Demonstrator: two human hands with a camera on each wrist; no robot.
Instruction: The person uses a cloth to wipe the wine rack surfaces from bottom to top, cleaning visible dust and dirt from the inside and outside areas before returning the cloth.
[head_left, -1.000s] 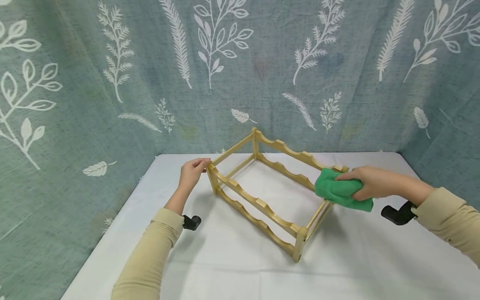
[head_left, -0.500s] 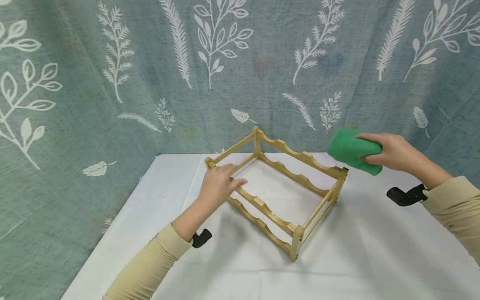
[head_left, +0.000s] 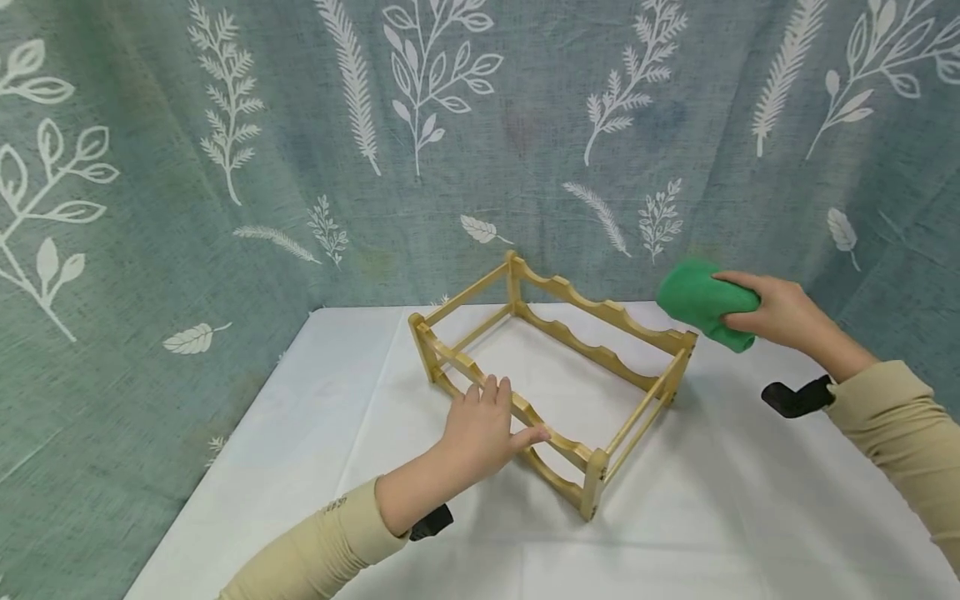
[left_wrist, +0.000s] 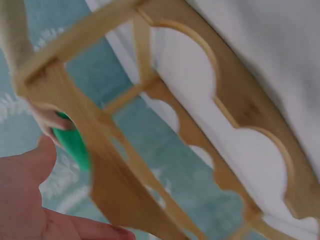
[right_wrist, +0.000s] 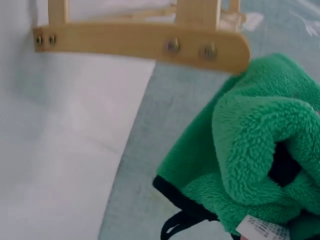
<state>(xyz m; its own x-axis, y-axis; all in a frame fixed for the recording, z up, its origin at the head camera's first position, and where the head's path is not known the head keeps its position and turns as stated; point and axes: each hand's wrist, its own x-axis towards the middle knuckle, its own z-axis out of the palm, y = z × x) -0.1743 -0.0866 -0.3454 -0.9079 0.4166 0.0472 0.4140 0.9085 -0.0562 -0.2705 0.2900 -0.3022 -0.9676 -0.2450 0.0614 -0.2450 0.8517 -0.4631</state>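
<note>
A light wooden rack [head_left: 592, 487] with scalloped rails, like a wine rack, stands at an angle on the table. My left hand [head_left: 480, 429] is over its near top rail, thumb spread from the fingers; in the left wrist view the left hand [left_wrist: 25, 195] lies alongside the scalloped rail [left_wrist: 120, 185] with nothing in its grip. At the right, my right hand [head_left: 780, 310] grips a bunched green towel [head_left: 701, 298] in the air beyond the rack's right corner. The right wrist view shows the plush towel [right_wrist: 255, 145] with black edging, a hanging loop and a white label [right_wrist: 262, 229].
A white cloth [head_left: 360, 533] covers the table. Behind it hangs a grey-green curtain [head_left: 525, 208] with white leaf prints, which also runs along the left and right sides. Screw heads [right_wrist: 172, 45] show on the rack's end post.
My left hand has left the rack's left corner and moved right and nearer along the front rail. My right hand has lifted the towel up and away from the right corner.
</note>
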